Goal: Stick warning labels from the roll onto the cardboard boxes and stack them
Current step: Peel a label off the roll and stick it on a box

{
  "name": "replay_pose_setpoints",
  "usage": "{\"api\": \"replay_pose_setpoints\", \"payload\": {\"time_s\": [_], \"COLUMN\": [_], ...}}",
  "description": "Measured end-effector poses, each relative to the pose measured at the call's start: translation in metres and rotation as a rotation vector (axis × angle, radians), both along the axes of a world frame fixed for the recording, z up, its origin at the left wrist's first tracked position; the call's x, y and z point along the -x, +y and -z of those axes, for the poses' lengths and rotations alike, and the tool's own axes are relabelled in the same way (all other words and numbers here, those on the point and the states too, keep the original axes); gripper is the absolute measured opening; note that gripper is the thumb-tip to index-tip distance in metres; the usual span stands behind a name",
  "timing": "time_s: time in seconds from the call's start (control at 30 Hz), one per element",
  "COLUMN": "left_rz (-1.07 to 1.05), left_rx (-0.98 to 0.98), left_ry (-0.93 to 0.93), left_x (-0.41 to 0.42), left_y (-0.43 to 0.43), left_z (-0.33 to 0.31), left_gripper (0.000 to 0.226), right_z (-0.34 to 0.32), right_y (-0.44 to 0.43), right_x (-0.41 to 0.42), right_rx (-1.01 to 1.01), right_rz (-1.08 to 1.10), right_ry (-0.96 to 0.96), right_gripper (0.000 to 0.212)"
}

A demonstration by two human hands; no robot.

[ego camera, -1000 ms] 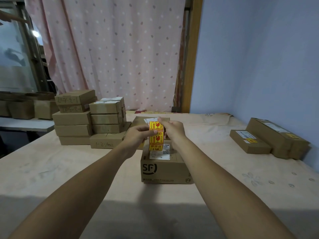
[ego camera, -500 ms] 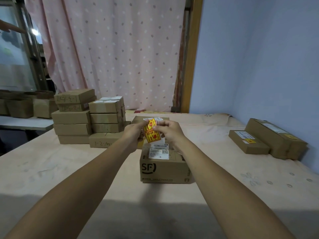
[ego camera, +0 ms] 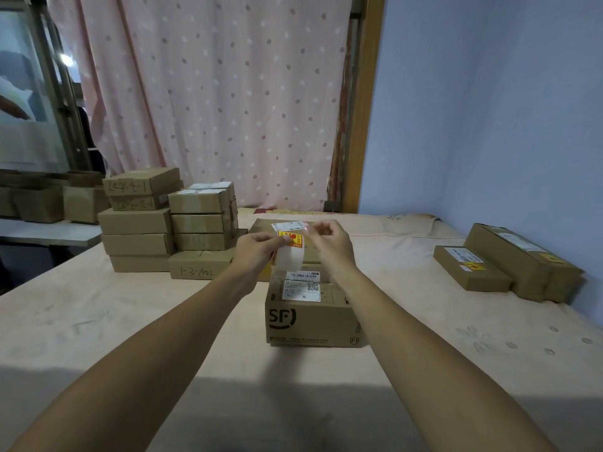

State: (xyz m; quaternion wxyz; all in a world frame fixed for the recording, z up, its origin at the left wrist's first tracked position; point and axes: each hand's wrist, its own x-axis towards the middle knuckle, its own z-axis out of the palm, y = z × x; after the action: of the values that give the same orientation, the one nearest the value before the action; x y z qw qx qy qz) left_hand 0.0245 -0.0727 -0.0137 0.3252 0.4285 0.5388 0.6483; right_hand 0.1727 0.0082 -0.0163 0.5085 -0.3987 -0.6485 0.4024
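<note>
Brown cardboard against pink, blue and peach.

Pink curtain [ego camera: 228,109] dotted in darker dusty pink; pale blue wall [ego camera: 489,109]; orange-brown door frame [ego camera: 365,125]. Peach cover [ego camera: 98,321] with faint grey flower prints toward its right edge. Plain brown box stacks [ego camera: 137,223] near the left edge, some with dark handwriting; brown SF box [ego camera: 326,318] with black logo and white shipping label [ego camera: 301,285]; label strip [ego camera: 290,252] yellow and red above white backing; yellow sticker [ego camera: 471,266] on the brown right-hand boxes [ego camera: 489,280].

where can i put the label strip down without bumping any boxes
Bare table between the SF box and the two boxes by the wall; also left of the SF box, in front of the stacks, and along the near edge. Crowded behind the SF box, by the flat box.
</note>
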Motion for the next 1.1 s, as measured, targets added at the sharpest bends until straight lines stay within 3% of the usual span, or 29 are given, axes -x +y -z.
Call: {"api": "replay_pose_setpoints", "payload": {"time_s": [0.17, 0.37, 0.53, 0.73, 1.1], "left_rz": [0.004, 0.218, 0.08, 0.044, -0.058], "left_rx": [-0.005, 0.034, -0.036, -0.111, -0.038], "left_ry": [-0.036, 0.098, 0.244, 0.38, 0.521], "left_x": [0.003, 0.009, 0.015, 0.013, 0.03], "left_y": [0.005, -0.005, -0.004, -0.005, -0.003], "left_z": [0.002, 0.004, 0.009, 0.014, 0.027], "left_gripper": [0.026, 0.016, 0.014, 0.012, 0.019], "right_z": [0.005, 0.007, 0.015, 0.01, 0.013], "right_y": [0.002, 0.006, -0.001, -0.006, -0.003], "right_x": [-0.003, -0.002, -0.003, 0.002, 0.002], "right_rx": [-0.399, -0.395, -0.38, -0.554, -0.496], "right_rz": [-0.073, -0.015, -0.048, 0.021, 0.106], "right_ry": [-0.339, -0.413, -0.418, -0.587, -0.411], "right_gripper": [0.023, 0.023, 0.031, 0.035, 0.017]}}
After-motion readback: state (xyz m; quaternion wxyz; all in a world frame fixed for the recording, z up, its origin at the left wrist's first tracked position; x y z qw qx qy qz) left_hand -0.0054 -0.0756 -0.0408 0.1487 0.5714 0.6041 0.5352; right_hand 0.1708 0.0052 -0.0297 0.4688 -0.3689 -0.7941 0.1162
